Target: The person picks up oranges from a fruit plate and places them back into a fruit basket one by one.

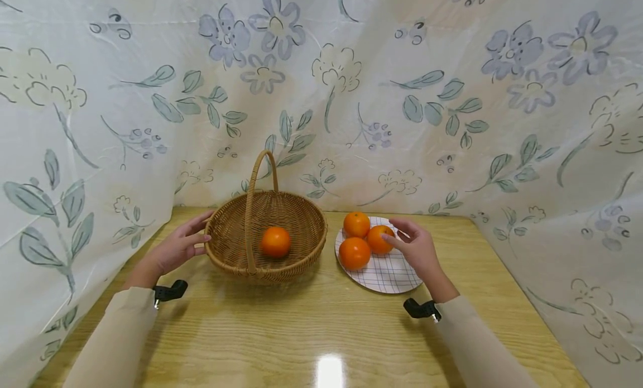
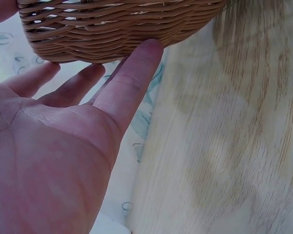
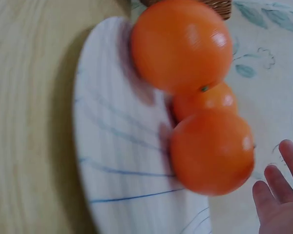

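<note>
Far left of the frame, the left hand (image 1: 182, 244) has its fingers and thumb against the wicker basket (image 1: 217, 260), extended rather than wrapped round it. I'd use just enough pressure there to steady it. One orange (image 1: 276, 242) sits inside, right of the arched handle (image 1: 249, 220). Right of center, three oranges (image 1: 354, 253) bunch on the left side of the checked plate (image 1: 389, 277). The right hand (image 1: 418, 251) is beside the rightmost one, grip wide and holding nothing — can't tell if the thumb touches. I'd spread thumb and fingers round its sides before squeezing — neighbors could roll.
</note>
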Demonstrator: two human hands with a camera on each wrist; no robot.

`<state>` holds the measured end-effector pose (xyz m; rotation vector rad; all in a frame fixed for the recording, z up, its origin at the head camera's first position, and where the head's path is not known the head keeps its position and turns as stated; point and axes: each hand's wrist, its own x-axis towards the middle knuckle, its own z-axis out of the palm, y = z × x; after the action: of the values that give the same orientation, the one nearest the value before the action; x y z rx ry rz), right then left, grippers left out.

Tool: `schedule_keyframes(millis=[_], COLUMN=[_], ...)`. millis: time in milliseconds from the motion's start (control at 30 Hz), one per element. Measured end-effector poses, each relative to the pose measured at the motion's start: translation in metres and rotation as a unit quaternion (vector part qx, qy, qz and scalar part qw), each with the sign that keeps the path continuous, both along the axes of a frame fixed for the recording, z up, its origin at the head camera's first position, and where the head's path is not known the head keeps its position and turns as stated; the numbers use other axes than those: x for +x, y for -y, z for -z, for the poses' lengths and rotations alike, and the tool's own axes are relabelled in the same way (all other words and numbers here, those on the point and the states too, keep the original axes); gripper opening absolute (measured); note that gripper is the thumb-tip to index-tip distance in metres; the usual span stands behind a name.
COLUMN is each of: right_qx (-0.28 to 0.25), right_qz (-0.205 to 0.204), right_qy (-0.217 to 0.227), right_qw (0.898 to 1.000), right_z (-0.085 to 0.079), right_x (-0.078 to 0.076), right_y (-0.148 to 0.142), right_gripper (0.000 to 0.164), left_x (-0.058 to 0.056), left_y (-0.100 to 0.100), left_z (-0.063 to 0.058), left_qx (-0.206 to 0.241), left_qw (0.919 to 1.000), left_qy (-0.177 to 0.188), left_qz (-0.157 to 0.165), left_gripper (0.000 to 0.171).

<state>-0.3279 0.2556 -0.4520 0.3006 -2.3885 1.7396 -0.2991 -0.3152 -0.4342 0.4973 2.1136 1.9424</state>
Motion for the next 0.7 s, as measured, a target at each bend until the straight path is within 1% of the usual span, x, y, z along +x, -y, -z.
schedule_keyframes(millis=[133,267,433,700], right_qx=[0.0,0.004,0.028,0.044], right_qz=[0.004,0.003,-0.004,-0.003], right_qy=[0.01,0.018,0.026,0.051], right_qw=[1.0,1.0,0.999,0.998], right_z=[0.012,0.021,0.026,0.031], right_x=[-0.002,-0.006,-0.01,-0.019], right_y=[-0.003,-0.004,-0.004,-0.001], right_gripper=[0.063,0.067,0.071,0.078], left_x=[0.0,-0.001,-0.002,-0.003], left_y=[0.0,-0.001,-0.001,0.001], left_z=[-0.001,-0.001,-0.002,0.0], left_qx=[0.0,-0.007,-0.008,-0.011], left_qw=[1.0,1.0,0.9999,0.9999], left_qy=[0.001,0.003,0.007,0.005], left_qz=[0.0,-0.006,-0.008,-0.007], left_gripper=[0.07,0.07,0.07,0.071])
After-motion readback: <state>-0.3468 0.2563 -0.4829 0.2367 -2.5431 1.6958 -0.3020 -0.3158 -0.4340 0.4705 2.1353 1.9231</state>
